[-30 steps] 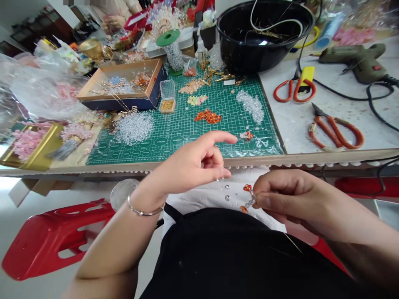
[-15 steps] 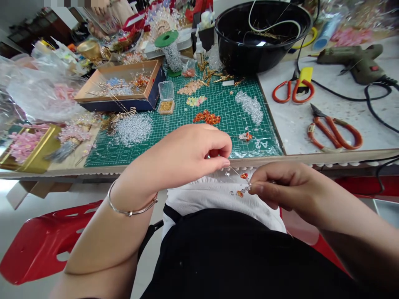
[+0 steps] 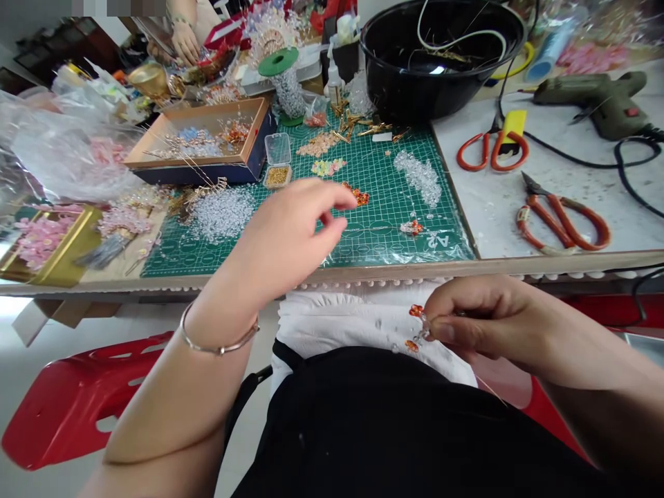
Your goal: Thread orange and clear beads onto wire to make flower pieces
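Beads point(image 3: 277, 175) in box point(image 3: 276, 185) beyond left hand point(image 3: 283, 232)

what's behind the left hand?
Green cutting mat, with orange beads showing past the fingers. The left hand covers part of the mat; whether more beads lie there can't be seen.
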Available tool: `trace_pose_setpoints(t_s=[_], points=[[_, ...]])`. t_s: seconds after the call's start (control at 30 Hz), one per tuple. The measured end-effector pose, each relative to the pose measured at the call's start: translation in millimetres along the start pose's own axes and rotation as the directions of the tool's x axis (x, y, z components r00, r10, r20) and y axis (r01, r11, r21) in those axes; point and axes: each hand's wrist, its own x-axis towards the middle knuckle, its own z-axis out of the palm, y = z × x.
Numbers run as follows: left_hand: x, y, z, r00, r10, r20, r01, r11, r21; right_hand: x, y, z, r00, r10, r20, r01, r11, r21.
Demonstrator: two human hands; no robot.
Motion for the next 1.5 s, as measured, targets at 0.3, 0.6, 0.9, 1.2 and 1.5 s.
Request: trace_pose_setpoints(t_s=[0.3, 0.6, 0.9, 1.2, 1.5], points=[[-6, 22, 28.2, 0.913, 0.164, 0.373, -0.083, 0.971, -0.223, 2, -2, 5, 0.997, -0.041, -0.068, 0.036, 0.997, -0.069], [-31, 30, 55.1, 0.947, 0.273, -0.168, -0.195, 0.908, 0.372, 11, 2, 13, 0.931, -0.097, -0.352, 0.017, 0.975, -0.223], [-40, 40, 79.8, 0.856, 0.369, -0.361, -0.324, 0.929, 0.181, 7, 1, 18, 0.888, -0.104, -0.447, 0.086, 0.995, -0.059], [-47, 37, 81.7, 0.778, 0.53, -0.338, -0.417, 0.838, 0.352, 2, -5, 18, 0.936, 0.029, -0.35, 0.103, 0.93, 0.354], [-44, 40, 77.8, 0.915, 0.22, -0.338, -0.285, 0.946, -0.156, 4, -8, 21, 0.905, -0.017, -0.426, 0.16, 0.939, 0.303]])
